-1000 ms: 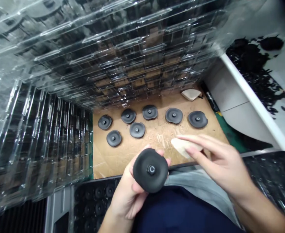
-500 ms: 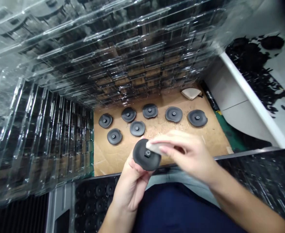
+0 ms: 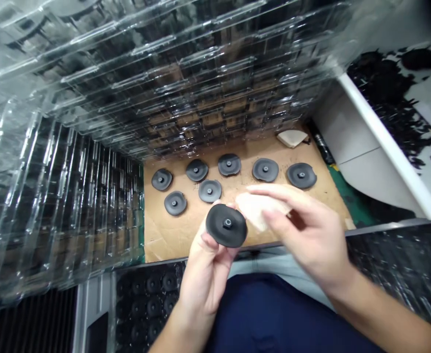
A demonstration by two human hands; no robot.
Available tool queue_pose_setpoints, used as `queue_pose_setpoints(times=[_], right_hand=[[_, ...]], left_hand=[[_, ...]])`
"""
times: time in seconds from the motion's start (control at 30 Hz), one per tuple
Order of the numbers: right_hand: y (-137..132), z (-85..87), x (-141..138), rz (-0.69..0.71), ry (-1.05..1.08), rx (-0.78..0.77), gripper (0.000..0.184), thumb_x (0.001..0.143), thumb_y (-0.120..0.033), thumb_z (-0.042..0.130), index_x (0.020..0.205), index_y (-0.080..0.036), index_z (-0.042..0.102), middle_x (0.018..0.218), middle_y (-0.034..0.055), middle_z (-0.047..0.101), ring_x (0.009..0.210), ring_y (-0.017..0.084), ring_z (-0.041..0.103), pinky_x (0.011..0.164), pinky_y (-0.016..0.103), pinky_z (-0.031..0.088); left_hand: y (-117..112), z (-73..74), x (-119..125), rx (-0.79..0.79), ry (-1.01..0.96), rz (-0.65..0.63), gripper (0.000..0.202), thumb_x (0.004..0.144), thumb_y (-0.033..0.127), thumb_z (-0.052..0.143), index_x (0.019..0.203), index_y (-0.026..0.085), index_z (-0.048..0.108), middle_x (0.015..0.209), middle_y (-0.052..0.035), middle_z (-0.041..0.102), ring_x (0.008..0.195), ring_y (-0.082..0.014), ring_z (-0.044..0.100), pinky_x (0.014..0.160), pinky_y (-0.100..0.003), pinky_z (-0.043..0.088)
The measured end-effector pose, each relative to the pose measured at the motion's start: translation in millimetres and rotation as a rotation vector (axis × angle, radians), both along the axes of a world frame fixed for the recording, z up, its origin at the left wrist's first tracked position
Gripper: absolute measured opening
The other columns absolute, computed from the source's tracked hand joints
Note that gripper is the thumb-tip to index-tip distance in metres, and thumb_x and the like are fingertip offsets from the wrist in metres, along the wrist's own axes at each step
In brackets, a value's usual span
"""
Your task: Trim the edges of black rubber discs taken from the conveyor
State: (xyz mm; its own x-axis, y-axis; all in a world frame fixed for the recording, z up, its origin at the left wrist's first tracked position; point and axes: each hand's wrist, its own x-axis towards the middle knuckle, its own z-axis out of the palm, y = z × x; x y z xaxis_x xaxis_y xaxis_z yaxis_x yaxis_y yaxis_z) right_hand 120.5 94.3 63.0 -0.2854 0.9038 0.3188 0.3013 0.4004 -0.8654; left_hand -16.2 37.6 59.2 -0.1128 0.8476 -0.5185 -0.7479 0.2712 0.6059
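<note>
Head view: black disc (image 3: 226, 225) is held up, hub side facing the camera, above the near edge of a cardboard sheet (image 3: 171, 235). Its lower rim is clamped in the left hand (image 3: 204, 274) grip. A pale pad (image 3: 256, 210) is pinched in the right hand (image 3: 309, 235) grip, just beside the disc's upper right edge; contact cannot be told. Seven more discs (image 3: 209, 190) are laid flat on the sheet behind, five in a row and two nearer. Stacked clear trays (image 3: 108, 98) are seen behind and left. A black tray (image 3: 153, 294) of discs is at lower left.
</note>
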Motion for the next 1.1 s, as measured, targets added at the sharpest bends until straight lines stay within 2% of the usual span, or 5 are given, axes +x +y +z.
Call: queue_pose_setpoints(times=[0.2, 0.37, 0.67, 0.8, 1.1], right_hand=[[-4.6, 33.3, -20.9, 0.399, -0.029, 0.026, 0.021, 0.088, -0.009, 0.047, 0.099, -0.013, 0.065, 0.09, 0.0017, 0.069, 0.077, 0.012, 0.061, 0.071, 0.025, 0.048], [-11.6, 25.8, -20.2, 0.135, 0.024, 0.276, 0.024, 0.089, -0.01, 0.044, 0.105, -0.006, 0.061, 0.09, 0.0082, 0.068, 0.075, 0.016, 0.06, 0.069, 0.032, 0.046], [-6.4, 32.4, -21.3, 0.119, 0.048, 0.292, 0.023, 0.09, -0.01, 0.043, 0.103, -0.004, 0.061, 0.092, 0.0088, 0.068, 0.078, 0.017, 0.059, 0.072, 0.032, 0.046], [-10.1, 25.9, -2.9, 0.31, 0.046, 0.176, 0.021, 0.088, -0.008, 0.044, 0.101, -0.011, 0.06, 0.082, 0.0037, 0.066, 0.07, 0.013, 0.058, 0.064, 0.028, 0.044], [-7.3, 8.8, 26.7, 0.079, 0.016, -0.008, 0.02, 0.09, -0.015, 0.048, 0.106, -0.02, 0.059, 0.099, -0.0014, 0.067, 0.087, 0.01, 0.061, 0.076, 0.02, 0.047]], left_hand=[[-3.2, 7.5, 2.2, -0.022, 0.168, -0.033, 0.041, 0.072, 0.028, 0.072, 0.112, 0.024, 0.064, 0.113, -0.0047, 0.068, 0.104, -0.0228, 0.062, 0.084, -0.025, 0.052], [-4.3, 10.1, -0.8, 0.017, 0.159, -0.02, 0.046, 0.063, 0.029, 0.079, 0.107, 0.025, 0.068, 0.102, -0.0022, 0.072, 0.094, -0.0176, 0.066, 0.08, -0.019, 0.053], [1.1, 15.9, 3.3, 0.058, 0.115, -0.028, 0.045, 0.061, 0.032, 0.08, 0.104, 0.029, 0.069, 0.096, 0.0019, 0.073, 0.102, -0.0175, 0.064, 0.082, -0.015, 0.051], [-1.9, 15.8, -0.5, 0.009, 0.147, -0.038, 0.051, 0.064, 0.029, 0.078, 0.113, 0.029, 0.064, 0.115, -0.0023, 0.068, 0.102, -0.0221, 0.065, 0.09, -0.027, 0.052], [8.3, 16.6, 3.6, 0.063, -0.076, -0.002, 0.041, 0.066, 0.033, 0.075, 0.107, 0.036, 0.067, 0.109, 0.0036, 0.071, 0.101, -0.0157, 0.066, 0.083, -0.016, 0.052]])
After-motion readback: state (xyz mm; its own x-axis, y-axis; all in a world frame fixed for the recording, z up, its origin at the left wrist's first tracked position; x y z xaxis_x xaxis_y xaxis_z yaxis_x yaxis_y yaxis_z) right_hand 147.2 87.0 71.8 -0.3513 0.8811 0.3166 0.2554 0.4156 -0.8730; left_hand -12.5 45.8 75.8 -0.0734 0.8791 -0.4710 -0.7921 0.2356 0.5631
